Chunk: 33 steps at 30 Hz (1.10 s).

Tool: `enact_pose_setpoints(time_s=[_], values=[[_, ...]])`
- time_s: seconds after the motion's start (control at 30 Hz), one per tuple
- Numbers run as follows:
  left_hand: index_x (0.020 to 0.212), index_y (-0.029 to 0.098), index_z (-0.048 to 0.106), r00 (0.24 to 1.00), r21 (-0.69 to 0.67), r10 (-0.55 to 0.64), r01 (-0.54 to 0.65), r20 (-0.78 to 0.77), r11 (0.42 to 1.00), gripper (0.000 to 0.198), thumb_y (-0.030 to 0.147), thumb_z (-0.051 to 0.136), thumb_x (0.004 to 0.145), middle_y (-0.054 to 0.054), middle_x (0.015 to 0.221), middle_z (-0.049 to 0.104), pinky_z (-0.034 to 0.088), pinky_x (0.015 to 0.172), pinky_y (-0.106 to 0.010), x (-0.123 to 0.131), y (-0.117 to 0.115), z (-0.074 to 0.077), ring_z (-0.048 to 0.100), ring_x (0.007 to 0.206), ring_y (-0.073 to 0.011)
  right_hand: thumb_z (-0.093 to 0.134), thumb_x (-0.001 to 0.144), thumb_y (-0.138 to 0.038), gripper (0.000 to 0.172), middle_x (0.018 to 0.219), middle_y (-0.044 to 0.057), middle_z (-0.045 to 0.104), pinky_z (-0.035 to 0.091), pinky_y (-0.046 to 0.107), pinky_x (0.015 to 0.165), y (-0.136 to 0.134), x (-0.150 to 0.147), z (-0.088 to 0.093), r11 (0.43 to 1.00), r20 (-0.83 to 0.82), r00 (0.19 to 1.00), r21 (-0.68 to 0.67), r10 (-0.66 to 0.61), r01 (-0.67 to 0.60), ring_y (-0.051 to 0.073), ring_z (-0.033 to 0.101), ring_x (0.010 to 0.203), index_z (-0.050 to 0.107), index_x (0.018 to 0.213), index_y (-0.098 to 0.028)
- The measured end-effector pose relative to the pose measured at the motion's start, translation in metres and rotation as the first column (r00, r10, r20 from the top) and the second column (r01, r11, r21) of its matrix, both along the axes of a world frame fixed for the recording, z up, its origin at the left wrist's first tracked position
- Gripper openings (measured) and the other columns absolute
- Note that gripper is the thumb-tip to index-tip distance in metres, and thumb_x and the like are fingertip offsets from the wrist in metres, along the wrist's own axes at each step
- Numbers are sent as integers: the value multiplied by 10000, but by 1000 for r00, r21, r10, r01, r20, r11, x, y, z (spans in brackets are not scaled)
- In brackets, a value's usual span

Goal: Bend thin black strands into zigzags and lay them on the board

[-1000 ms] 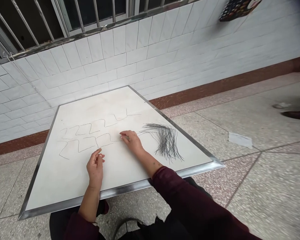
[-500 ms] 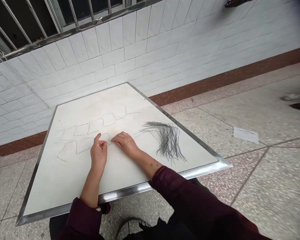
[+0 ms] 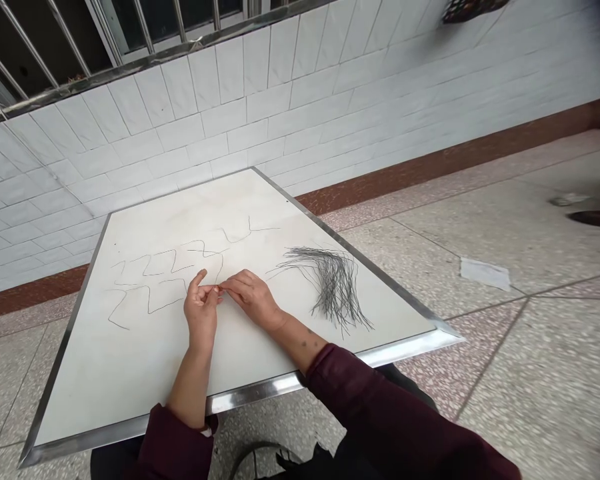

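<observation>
My left hand (image 3: 201,312) and my right hand (image 3: 253,298) meet above the white tabletop, fingertips nearly touching. Both pinch one thin dark wire (image 3: 222,265), whose bent free part rises beyond the fingers; the gripped part is mostly hidden. The left index finger points up, away from the pinch. Several wires bent into step shapes lie to the left and beyond the hands, among them one zigzag wire (image 3: 149,300) and another bent wire (image 3: 249,227) farther back. To the right of my right hand lies a loose pile of dark wires (image 3: 337,283), bent over at the top.
The white table (image 3: 130,380) has a metal rim (image 3: 260,390) and stands against a white tiled wall (image 3: 220,123). A barred window (image 3: 145,30) is at upper left. On the speckled floor lies a white paper-like piece (image 3: 485,273); a dark shoe (image 3: 594,219) is at far right.
My hands have come together at the fingertips. The wire they hold has lifted and turned, with its bent part now standing beyond the fingers. The view has shifted slightly.
</observation>
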<state>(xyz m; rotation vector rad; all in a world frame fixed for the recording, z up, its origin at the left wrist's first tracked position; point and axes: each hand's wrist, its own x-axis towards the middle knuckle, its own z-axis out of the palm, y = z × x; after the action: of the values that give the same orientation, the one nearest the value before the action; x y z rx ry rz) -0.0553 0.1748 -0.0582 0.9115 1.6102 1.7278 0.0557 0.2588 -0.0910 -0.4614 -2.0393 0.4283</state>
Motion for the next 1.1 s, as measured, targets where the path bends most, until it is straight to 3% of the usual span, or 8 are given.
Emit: enact_pose_setpoints(time_s=[0.07,0.13,0.27,0.37,0.53,0.7,0.9,1.1], values=[[1322,211,501,999,-11,9,-9,-33,1000,505,295,605,834,-22,819,671,530,796,-352,2,-8,3,660,851,-183,556,936,-288,137,874,52,698,503,349,779,-6,3,4,988,-70,997,-149,29,-40,194,598,832,678,965,-234],[1325,222,504,993,-28,1,-4,-116,1000,490,273,586,845,-12,798,670,513,809,-344,4,-19,7,656,836,-177,588,912,-352,179,929,60,694,512,360,812,-13,7,8,921,-174,985,-383,10,-77,195,622,869,646,1029,-230],[1319,272,527,947,-98,-31,-1,-319,995,467,232,558,855,5,800,669,478,795,-313,12,-46,9,633,781,-158,589,886,-435,287,960,58,682,534,325,732,-34,15,22,606,-383,923,-742,-32,-287,169,650,823,595,1068,-213],[1325,280,522,944,-94,-64,35,-323,995,468,237,553,861,2,818,663,470,788,-302,20,-66,9,622,779,-156,619,857,-447,269,860,32,668,529,285,676,-54,19,34,476,-457,889,-789,-35,-387,138,646,728,629,951,-196],[1305,198,506,988,-22,-153,153,-14,988,478,333,591,854,-22,792,635,487,710,-285,30,-89,16,621,782,-169,643,838,-443,268,814,8,655,518,269,664,-82,27,49,450,-495,868,-784,-38,-427,120,638,684,629,969,-209],[1269,170,522,924,19,-299,304,240,953,513,310,666,797,-7,746,616,460,662,-255,33,-107,29,576,675,-127,644,840,-437,260,783,-3,642,492,252,641,-95,35,51,402,-518,855,-785,-8,-472,106,608,656,641,971,-212],[1299,191,502,895,17,-379,386,234,922,518,312,658,820,-1,740,618,460,689,-261,39,-121,30,574,696,-128,669,823,-434,258,757,-16,628,473,241,623,-104,43,47,323,-536,844,-798,4,-508,89,583,617,655,955,-213],[1288,178,503,939,5,-289,293,185,956,516,380,645,835,-16,766,636,489,687,-276,46,-125,26,616,688,-138,643,840,-464,280,781,0,652,503,253,650,-109,48,55,415,-512,859,-782,-2,-465,107,624,663,642,961,-211]])
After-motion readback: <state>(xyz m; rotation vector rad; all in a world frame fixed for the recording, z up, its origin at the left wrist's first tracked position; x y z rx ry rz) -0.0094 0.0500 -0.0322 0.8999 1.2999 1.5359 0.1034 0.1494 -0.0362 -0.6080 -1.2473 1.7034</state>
